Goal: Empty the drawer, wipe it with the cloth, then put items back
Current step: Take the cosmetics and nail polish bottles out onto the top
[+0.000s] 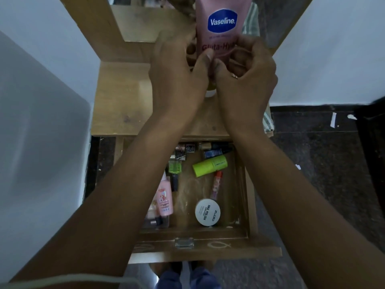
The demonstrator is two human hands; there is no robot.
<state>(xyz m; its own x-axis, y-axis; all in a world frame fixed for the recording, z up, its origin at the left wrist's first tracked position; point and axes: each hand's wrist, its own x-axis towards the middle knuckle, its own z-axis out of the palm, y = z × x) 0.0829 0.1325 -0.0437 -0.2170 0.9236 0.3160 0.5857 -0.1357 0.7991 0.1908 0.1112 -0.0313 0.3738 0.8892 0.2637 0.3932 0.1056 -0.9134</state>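
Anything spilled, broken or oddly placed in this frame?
Nothing stands out. Both hands, left hand and right hand, hold the pink Vaseline tube above the wooden table top; cosmetics lie loose in the open wooden drawer, none visibly leaking.

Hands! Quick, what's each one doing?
Left hand: grips the pink Vaseline tube.
Right hand: fingers curled at the tube's lower end, gripping it.

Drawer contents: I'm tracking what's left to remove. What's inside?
Inside the drawer: white nail polish jar, lime tube, pink bottle, small cosmetics. The left forearm covers its left side.
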